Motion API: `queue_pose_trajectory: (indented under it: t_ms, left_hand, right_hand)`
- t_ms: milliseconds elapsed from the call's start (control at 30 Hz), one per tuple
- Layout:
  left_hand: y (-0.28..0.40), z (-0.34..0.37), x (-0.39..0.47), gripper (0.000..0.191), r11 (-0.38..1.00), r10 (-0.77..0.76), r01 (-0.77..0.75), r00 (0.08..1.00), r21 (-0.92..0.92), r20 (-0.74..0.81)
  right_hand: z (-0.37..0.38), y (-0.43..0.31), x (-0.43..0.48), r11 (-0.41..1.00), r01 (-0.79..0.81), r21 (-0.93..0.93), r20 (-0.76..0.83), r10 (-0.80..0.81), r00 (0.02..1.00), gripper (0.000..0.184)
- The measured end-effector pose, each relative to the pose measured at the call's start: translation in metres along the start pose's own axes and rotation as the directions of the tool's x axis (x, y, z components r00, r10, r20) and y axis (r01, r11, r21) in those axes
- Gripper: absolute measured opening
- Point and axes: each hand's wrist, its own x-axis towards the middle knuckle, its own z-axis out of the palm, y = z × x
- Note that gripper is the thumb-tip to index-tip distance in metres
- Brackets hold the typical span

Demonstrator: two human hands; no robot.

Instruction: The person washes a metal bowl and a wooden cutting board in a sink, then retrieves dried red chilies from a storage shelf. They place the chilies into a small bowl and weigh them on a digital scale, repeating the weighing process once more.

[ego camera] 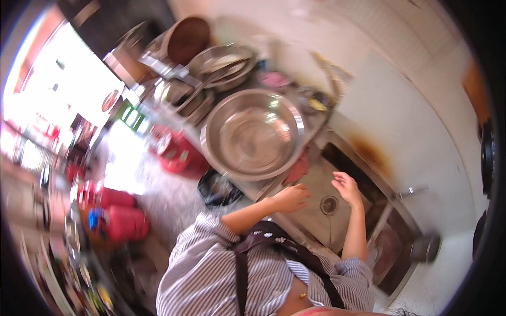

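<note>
Both of my bare hands hang over a metal sink basin (306, 221) with a round drain (329, 205). My left hand (290, 197) is at the basin's left side, its fingers loosely bent and nothing visible in it. Farther right, my right hand (346, 188) has its fingers apart and holds nothing. Beyond my left hand a wide, shiny metal bowl (253, 138) rests on the counter. A reddish cloth or glove (297, 170) shows partly from under the bowl's near right edge. The picture is blurred.
A faucet (411, 192) sits on the sink's right rim, near a second basin (385, 252). Behind the large bowl are another metal bowl (223, 65) with utensils and a pink bowl (275, 80). Red gas cylinders (184, 156) and a black-lined bin (219, 189) stand left.
</note>
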Motion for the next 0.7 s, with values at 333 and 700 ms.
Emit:
queue_pose_trajectory:
  t_ms: [333,700]
  left_hand:
    - [-0.004,-0.005,-0.103,0.041,0.921,-0.228,0.146,0.954,0.362,0.197]
    - [-0.136,0.134,-0.457,0.054,0.609,-0.729,0.640,0.684,-0.469,-0.012]
  right_hand:
    - [0.089,-0.012,-0.015,0.324,0.194,-0.926,0.229,0.073,0.971,0.021]
    - [0.404,-0.024,-0.037,0.932,0.167,-0.322,0.903,0.249,0.350,0.037]
